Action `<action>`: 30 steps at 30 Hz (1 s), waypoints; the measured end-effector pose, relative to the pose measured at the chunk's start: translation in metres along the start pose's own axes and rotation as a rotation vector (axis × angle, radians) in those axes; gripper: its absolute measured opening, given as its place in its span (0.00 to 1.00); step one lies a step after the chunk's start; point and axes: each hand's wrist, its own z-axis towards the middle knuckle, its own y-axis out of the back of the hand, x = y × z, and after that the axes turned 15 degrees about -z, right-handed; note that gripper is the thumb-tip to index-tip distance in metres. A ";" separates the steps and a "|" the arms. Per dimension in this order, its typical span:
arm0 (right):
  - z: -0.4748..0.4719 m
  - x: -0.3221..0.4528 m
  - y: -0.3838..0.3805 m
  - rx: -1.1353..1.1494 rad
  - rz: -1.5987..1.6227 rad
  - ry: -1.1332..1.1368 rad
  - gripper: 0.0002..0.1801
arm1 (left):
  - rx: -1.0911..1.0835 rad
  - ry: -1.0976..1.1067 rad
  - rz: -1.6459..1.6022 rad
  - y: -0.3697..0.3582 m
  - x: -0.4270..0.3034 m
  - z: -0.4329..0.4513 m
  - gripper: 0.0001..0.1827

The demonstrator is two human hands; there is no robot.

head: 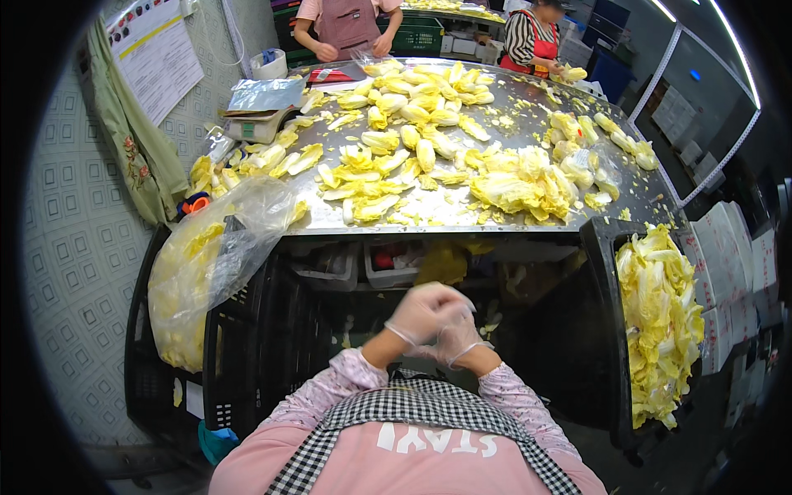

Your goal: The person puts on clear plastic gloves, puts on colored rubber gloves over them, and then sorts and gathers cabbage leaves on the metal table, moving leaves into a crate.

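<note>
My left hand (424, 312) and my right hand (456, 339) meet in front of my apron, below the near edge of the metal table (532, 230). Both wear thin clear gloves and overlap each other, fingers bent; I cannot make out anything held between them. Beyond them on the table lie small yellow napa cabbage hearts (426, 154) and a heap of loose cabbage leaves (526, 185). At the left, a clear plastic bag (229, 247) with yellow leaves inside rests on a black crate (213, 346).
A black crate (597, 291) full of cabbage leaves (659, 322) stands at the right. A scale (253, 127) sits at the table's left. Two co-workers stand across the table, one holding cabbage (572, 73). White bins (393, 272) show under the table; white boxes (721, 266) are stacked far right.
</note>
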 end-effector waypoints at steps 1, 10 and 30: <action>-0.002 -0.012 -0.017 0.030 -0.101 -0.047 0.33 | 0.137 -0.090 0.420 -0.011 0.000 -0.002 0.10; -0.003 -0.028 -0.082 0.128 -0.189 -0.237 0.43 | 0.078 -0.284 1.107 -0.045 0.087 -0.012 0.15; 0.006 -0.010 -0.145 0.634 0.582 0.155 0.25 | -0.468 0.110 0.516 -0.032 0.093 -0.050 0.08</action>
